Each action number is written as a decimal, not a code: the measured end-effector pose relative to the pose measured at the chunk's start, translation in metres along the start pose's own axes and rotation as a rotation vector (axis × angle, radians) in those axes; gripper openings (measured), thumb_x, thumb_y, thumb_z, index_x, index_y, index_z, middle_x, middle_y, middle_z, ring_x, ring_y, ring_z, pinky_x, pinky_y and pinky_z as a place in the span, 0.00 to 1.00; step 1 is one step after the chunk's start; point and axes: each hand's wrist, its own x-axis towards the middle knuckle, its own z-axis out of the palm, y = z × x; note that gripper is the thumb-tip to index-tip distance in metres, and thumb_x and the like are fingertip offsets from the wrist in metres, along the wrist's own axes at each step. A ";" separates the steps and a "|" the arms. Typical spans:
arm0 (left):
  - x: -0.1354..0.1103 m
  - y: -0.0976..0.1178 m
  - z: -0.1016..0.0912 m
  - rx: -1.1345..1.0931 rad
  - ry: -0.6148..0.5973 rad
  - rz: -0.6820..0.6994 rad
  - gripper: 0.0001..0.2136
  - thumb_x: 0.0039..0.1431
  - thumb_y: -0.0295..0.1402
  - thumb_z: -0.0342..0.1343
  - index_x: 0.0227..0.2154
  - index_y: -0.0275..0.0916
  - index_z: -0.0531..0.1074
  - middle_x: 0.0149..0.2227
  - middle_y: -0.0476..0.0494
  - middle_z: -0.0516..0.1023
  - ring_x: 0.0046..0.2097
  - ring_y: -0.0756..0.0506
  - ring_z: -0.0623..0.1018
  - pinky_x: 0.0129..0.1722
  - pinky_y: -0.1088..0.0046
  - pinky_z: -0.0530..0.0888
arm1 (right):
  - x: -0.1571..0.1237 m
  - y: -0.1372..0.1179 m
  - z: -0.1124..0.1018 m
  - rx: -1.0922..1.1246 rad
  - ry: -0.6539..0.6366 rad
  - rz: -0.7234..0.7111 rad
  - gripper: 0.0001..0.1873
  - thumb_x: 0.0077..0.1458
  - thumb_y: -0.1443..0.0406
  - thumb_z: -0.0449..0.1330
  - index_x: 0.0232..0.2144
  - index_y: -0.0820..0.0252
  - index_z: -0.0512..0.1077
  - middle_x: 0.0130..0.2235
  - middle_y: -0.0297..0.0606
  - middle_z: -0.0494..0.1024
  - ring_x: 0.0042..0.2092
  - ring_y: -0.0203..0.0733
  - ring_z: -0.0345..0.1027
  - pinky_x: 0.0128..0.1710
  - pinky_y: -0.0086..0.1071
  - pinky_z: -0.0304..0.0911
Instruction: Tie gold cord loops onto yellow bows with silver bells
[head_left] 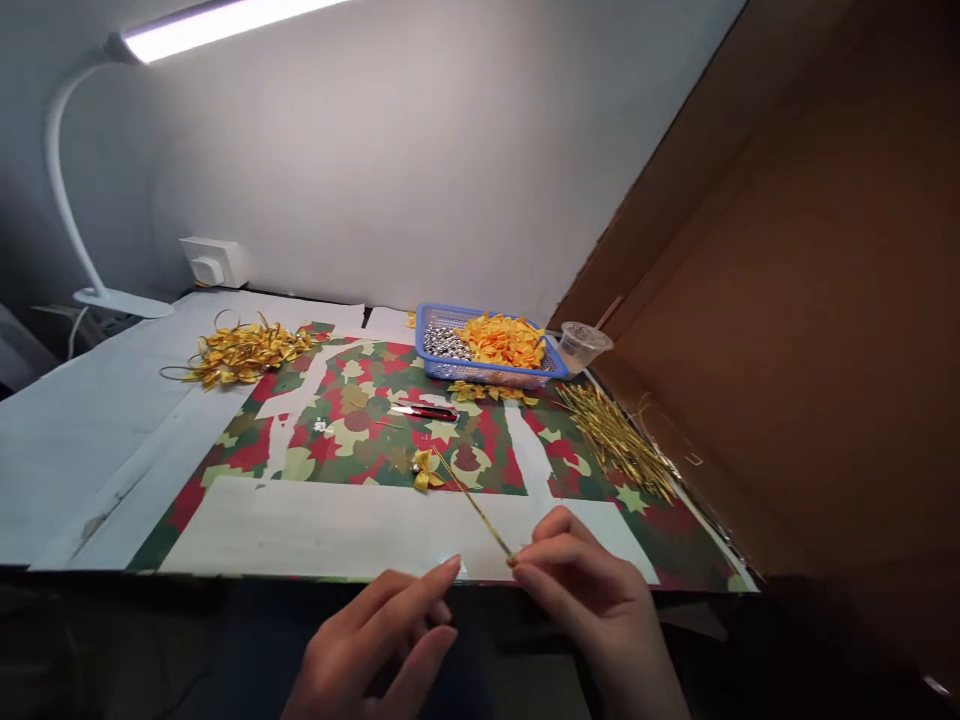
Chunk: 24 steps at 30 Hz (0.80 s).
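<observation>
Left hand (384, 628), half open, seemingly empty, hovers beside the right hand (596, 590), which pinches a gold stem (480, 512) by its end, likely leaving its length free

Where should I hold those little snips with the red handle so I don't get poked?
Probably by the red handle, near its right end, coming from above and the near right. The snips lie flat with the pale blade pointing left, so the handle end keeps you clear of it. The blue basket stands behind, so the near side looks easier.
</observation>
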 end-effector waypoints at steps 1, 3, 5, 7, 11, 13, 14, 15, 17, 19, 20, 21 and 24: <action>0.003 -0.001 0.001 -0.002 -0.009 0.019 0.18 0.61 0.25 0.52 0.54 0.44 0.67 0.32 0.51 0.78 0.28 0.54 0.78 0.32 0.85 0.76 | -0.006 -0.001 0.006 0.040 -0.044 0.036 0.09 0.44 0.57 0.68 0.20 0.54 0.77 0.25 0.32 0.63 0.27 0.35 0.57 0.27 0.29 0.56; 0.004 -0.002 0.003 0.050 0.016 0.058 0.18 0.61 0.22 0.52 0.53 0.43 0.68 0.34 0.48 0.79 0.32 0.53 0.79 0.35 0.84 0.76 | -0.015 -0.002 0.014 0.112 -0.122 0.091 0.09 0.44 0.56 0.68 0.21 0.53 0.78 0.25 0.32 0.63 0.28 0.35 0.57 0.28 0.29 0.57; 0.003 -0.003 0.004 0.101 0.051 0.079 0.16 0.60 0.21 0.53 0.49 0.41 0.72 0.31 0.49 0.78 0.31 0.53 0.79 0.34 0.84 0.76 | -0.020 0.001 0.017 0.173 -0.188 0.120 0.09 0.43 0.55 0.69 0.21 0.52 0.79 0.25 0.32 0.63 0.28 0.36 0.57 0.30 0.30 0.58; 0.002 -0.003 0.003 0.115 0.071 0.096 0.12 0.59 0.21 0.54 0.43 0.39 0.74 0.29 0.48 0.78 0.29 0.53 0.78 0.30 0.83 0.76 | -0.020 0.006 0.016 0.244 -0.249 0.120 0.08 0.43 0.56 0.69 0.21 0.52 0.79 0.25 0.32 0.63 0.28 0.36 0.58 0.30 0.30 0.59; 0.006 -0.002 -0.001 0.107 0.065 0.130 0.07 0.57 0.21 0.57 0.35 0.35 0.76 0.27 0.46 0.78 0.27 0.51 0.78 0.27 0.79 0.76 | -0.016 0.017 0.010 0.356 -0.453 0.111 0.04 0.47 0.59 0.68 0.25 0.51 0.80 0.25 0.33 0.65 0.29 0.35 0.60 0.31 0.29 0.59; 0.009 -0.002 -0.001 0.112 0.046 0.140 0.07 0.56 0.22 0.57 0.37 0.34 0.76 0.26 0.45 0.79 0.26 0.50 0.78 0.26 0.77 0.76 | -0.014 0.021 0.008 0.370 -0.508 0.130 0.03 0.49 0.61 0.66 0.27 0.51 0.80 0.26 0.33 0.65 0.31 0.36 0.60 0.32 0.30 0.59; 0.010 -0.002 -0.001 0.113 0.039 0.145 0.07 0.56 0.22 0.57 0.38 0.34 0.75 0.26 0.45 0.79 0.26 0.50 0.77 0.26 0.77 0.76 | -0.014 0.022 0.007 0.373 -0.514 0.141 0.03 0.50 0.61 0.66 0.27 0.51 0.80 0.27 0.33 0.65 0.31 0.36 0.60 0.33 0.30 0.58; 0.011 -0.002 -0.001 0.111 0.040 0.149 0.08 0.56 0.22 0.57 0.39 0.34 0.75 0.26 0.45 0.79 0.25 0.50 0.77 0.25 0.77 0.76 | -0.014 0.022 0.007 0.375 -0.519 0.152 0.02 0.50 0.61 0.66 0.28 0.51 0.80 0.27 0.33 0.65 0.31 0.36 0.59 0.33 0.30 0.58; 0.010 -0.003 0.000 0.092 0.054 0.159 0.08 0.56 0.21 0.56 0.39 0.35 0.75 0.25 0.46 0.78 0.24 0.51 0.76 0.24 0.78 0.75 | -0.015 0.022 0.007 0.375 -0.532 0.171 0.02 0.50 0.61 0.66 0.28 0.50 0.80 0.27 0.32 0.63 0.31 0.35 0.58 0.33 0.30 0.57; 0.007 -0.004 0.000 0.048 0.060 0.149 0.07 0.57 0.20 0.56 0.36 0.35 0.75 0.24 0.47 0.77 0.24 0.51 0.75 0.25 0.79 0.74 | -0.015 0.021 0.007 0.381 -0.533 0.166 0.03 0.50 0.60 0.66 0.28 0.50 0.80 0.27 0.31 0.61 0.31 0.35 0.56 0.33 0.29 0.56; 0.006 -0.005 0.000 0.021 0.052 0.122 0.07 0.57 0.20 0.56 0.36 0.35 0.75 0.24 0.47 0.77 0.24 0.52 0.75 0.25 0.79 0.74 | -0.015 0.021 0.006 0.387 -0.532 0.156 0.03 0.49 0.60 0.66 0.28 0.50 0.80 0.27 0.31 0.59 0.31 0.35 0.55 0.32 0.29 0.55; 0.004 -0.005 0.000 -0.005 0.040 0.082 0.06 0.57 0.21 0.56 0.35 0.35 0.75 0.24 0.48 0.76 0.24 0.52 0.75 0.25 0.79 0.73 | -0.015 0.020 0.005 0.395 -0.530 0.142 0.04 0.49 0.59 0.66 0.28 0.49 0.80 0.26 0.31 0.58 0.30 0.34 0.54 0.31 0.28 0.54; 0.000 -0.005 -0.001 -0.055 0.003 -0.027 0.05 0.56 0.22 0.57 0.33 0.36 0.73 0.24 0.49 0.76 0.24 0.52 0.75 0.24 0.80 0.72 | -0.015 0.018 0.002 0.420 -0.544 0.098 0.05 0.49 0.57 0.66 0.28 0.48 0.80 0.25 0.30 0.56 0.29 0.35 0.52 0.29 0.28 0.51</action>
